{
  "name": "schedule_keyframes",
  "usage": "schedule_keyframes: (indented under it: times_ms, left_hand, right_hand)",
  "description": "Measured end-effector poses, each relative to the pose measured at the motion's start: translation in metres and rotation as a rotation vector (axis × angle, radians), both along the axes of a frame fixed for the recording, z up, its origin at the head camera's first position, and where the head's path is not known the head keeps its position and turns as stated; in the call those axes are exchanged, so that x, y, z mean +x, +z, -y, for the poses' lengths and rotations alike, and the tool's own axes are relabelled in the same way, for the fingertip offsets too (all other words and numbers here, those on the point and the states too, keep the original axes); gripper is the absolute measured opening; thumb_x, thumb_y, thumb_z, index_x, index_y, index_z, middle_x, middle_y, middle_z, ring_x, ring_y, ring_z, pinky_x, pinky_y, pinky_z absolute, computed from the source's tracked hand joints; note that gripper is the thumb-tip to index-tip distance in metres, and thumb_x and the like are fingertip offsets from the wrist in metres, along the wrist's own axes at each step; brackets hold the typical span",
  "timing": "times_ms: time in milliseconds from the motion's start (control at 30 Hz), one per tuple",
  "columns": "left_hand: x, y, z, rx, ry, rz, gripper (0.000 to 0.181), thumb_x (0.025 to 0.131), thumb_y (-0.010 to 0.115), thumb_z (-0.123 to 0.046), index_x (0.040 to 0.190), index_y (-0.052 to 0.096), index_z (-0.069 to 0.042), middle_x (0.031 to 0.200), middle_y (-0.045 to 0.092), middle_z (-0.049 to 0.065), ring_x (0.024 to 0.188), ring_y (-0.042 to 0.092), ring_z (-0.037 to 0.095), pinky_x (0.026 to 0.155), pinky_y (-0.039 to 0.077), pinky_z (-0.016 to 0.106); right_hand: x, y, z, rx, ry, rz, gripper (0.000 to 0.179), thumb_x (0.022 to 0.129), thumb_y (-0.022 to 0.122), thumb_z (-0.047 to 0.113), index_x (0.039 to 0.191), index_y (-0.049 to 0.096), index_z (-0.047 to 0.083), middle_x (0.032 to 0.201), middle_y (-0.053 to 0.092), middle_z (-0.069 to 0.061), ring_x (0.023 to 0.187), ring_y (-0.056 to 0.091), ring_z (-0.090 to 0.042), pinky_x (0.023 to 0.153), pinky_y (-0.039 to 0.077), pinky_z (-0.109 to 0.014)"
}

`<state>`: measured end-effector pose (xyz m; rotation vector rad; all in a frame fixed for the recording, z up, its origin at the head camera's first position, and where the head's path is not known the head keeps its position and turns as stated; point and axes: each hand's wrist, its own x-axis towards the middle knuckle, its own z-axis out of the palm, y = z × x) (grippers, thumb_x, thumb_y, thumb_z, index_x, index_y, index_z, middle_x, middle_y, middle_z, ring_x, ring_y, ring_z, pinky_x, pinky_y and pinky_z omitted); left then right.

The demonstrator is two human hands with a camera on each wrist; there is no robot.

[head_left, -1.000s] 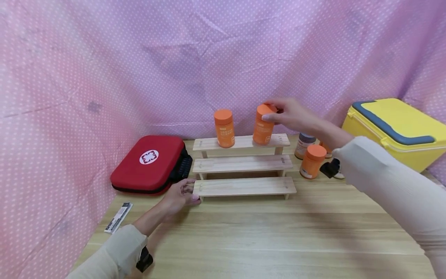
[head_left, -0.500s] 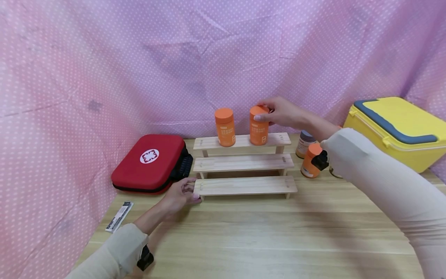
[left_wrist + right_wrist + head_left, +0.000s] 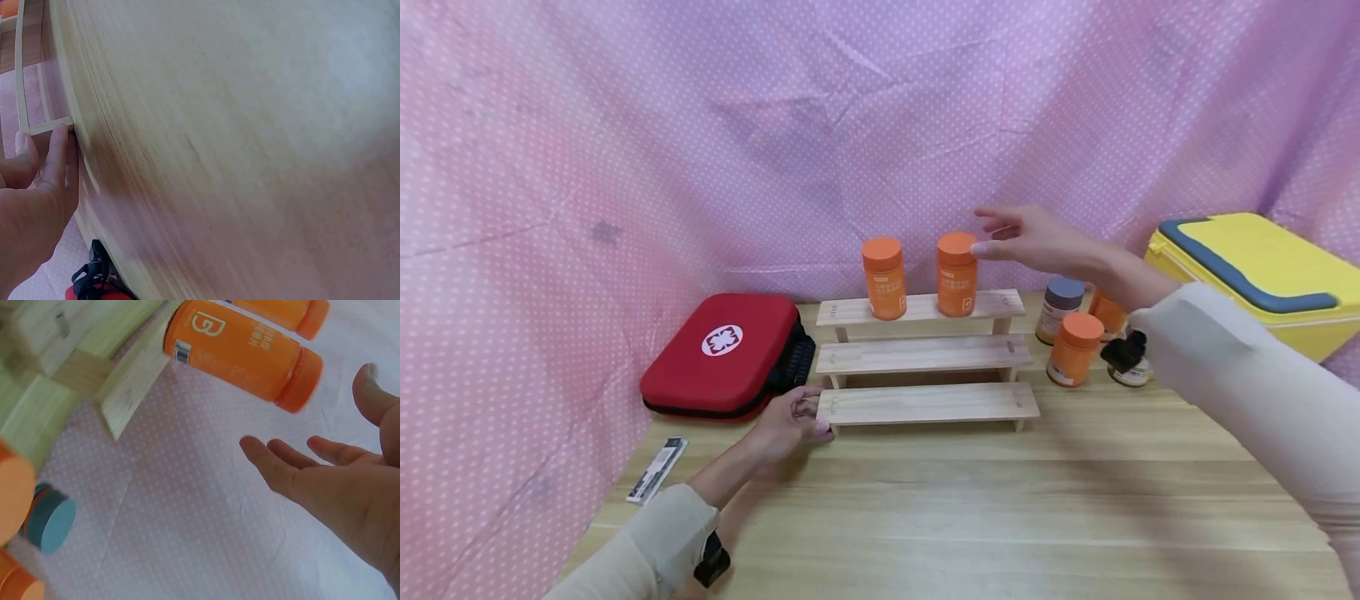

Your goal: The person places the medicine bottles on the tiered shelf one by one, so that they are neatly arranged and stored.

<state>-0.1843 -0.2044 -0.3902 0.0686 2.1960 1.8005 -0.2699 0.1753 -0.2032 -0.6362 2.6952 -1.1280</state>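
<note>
A three-step wooden display rack [image 3: 925, 355] stands on the table. Two orange bottles with orange lids are upright on its top step: a left bottle [image 3: 886, 283] and a right bottle [image 3: 957, 279]. My right hand [image 3: 1033, 240] is just right of the right bottle's lid, fingers spread; the right wrist view has a gap between this hand [image 3: 344, 475] and the bottle [image 3: 244, 353]. Down at the lowest step's left end, my left hand [image 3: 782, 423] grips the rack's end. Up close in the left wrist view, thumb and fingers [image 3: 57, 150] hold its end support.
Left of the rack lie a red first-aid case [image 3: 718, 354] and a flat white packet [image 3: 657, 471]. On the right are an orange bottle [image 3: 1072, 354], a grey-lidded bottle [image 3: 1060, 310] and others partly behind the arm. A yellow box [image 3: 1262, 271] sits at far right.
My right hand slid the right orange bottle a little left along the top step, then let go and drew back to the right. My left hand has stayed at the rack's end.
</note>
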Motion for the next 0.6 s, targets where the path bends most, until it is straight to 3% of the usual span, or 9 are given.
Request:
schedule_keyframes:
  times_ms: [100,233,467,567,600]
  left_hand:
    - [-0.001,0.0,0.0,0.0,0.009,0.001,0.055,0.086,0.055,0.018,0.137,0.037,0.007,0.112,0.057,0.026,0.092,0.064,0.024,0.085,0.057,0.042]
    - [-0.002,-0.001,0.0,0.002,0.008,0.005,0.055,0.086,0.055,0.018,0.137,0.038,0.007,0.111,0.057,0.026,0.09,0.064,0.022,0.084,0.058,0.042]
    - [-0.004,-0.002,0.0,-0.006,-0.01,-0.005,0.056,0.087,0.054,0.019,0.138,0.035,0.008,0.112,0.056,0.027,0.093,0.064,0.026,0.086,0.057,0.041]
    - [-0.002,0.0,-0.001,-0.013,0.005,0.002,0.057,0.086,0.055,0.02,0.138,0.035,0.008,0.113,0.056,0.028,0.094,0.064,0.027,0.085,0.058,0.041]
    - [-0.002,0.0,-0.001,-0.017,0.004,0.005,0.058,0.086,0.055,0.019,0.139,0.035,0.008,0.114,0.055,0.028,0.094,0.064,0.027,0.085,0.058,0.041]
  right_hand:
    - [0.015,-0.001,-0.017,0.001,-0.012,-0.055,0.07,0.095,0.06,0.035,0.152,0.026,0.01,0.15,0.034,-0.02,0.137,0.032,-0.036,0.112,0.03,-0.057]
    - [0.037,-0.013,-0.045,0.011,-0.048,-0.098,0.068,0.096,0.06,0.033,0.151,0.028,0.009,0.15,0.034,-0.021,0.136,0.033,-0.04,0.109,0.033,-0.06]
    - [0.064,-0.04,-0.095,0.045,-0.197,-0.134,0.069,0.094,0.062,0.032,0.151,0.03,0.011,0.148,0.037,-0.021,0.131,0.038,-0.043,0.1,0.04,-0.062]
    - [0.07,-0.053,-0.115,0.058,-0.236,-0.15,0.066,0.095,0.062,0.03,0.15,0.032,0.01,0.146,0.039,-0.021,0.129,0.04,-0.041,0.097,0.05,-0.03]
    - [0.071,-0.058,-0.121,0.055,-0.242,-0.154,0.066,0.095,0.062,0.029,0.15,0.032,0.008,0.146,0.039,-0.021,0.129,0.039,-0.041,0.095,0.05,-0.026]
